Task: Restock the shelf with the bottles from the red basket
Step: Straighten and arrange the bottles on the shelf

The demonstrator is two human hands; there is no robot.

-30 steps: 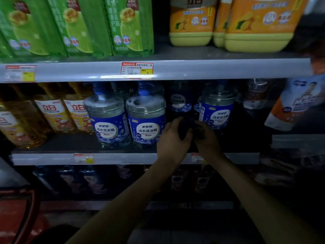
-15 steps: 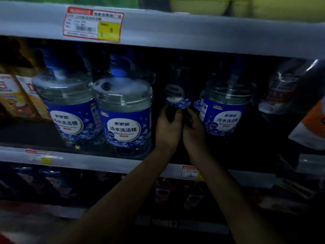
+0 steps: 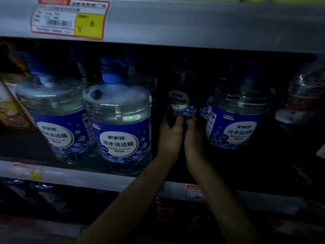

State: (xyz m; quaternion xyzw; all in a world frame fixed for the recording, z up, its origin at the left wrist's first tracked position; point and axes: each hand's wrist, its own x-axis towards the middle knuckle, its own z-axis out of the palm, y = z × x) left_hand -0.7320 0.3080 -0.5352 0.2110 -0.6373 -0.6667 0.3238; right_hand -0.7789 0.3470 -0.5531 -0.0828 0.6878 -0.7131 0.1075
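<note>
A clear detergent bottle with a blue label (image 3: 179, 102) stands deep in the dark gap on the middle shelf (image 3: 91, 178). My left hand (image 3: 171, 136) and my right hand (image 3: 194, 138) are side by side, fingers wrapped around its lower part. Front-row bottles of the same kind flank the gap: one with a blue cap on the left (image 3: 117, 124), another further left (image 3: 52, 113), and one on the right (image 3: 235, 118). The red basket is out of view.
The shelf above (image 3: 193, 23) hangs low over the bottles and carries a red and yellow price tag (image 3: 70, 18). Yellow detergent bottles (image 3: 10, 106) stand at far left, and a plastic pouch (image 3: 302, 99) at far right. A lower shelf holds dark goods.
The view has moved closer to the shelf and dipped. Both hands have pushed further into the gap, and the bottle now sits deeper between the front-row bottles.
</note>
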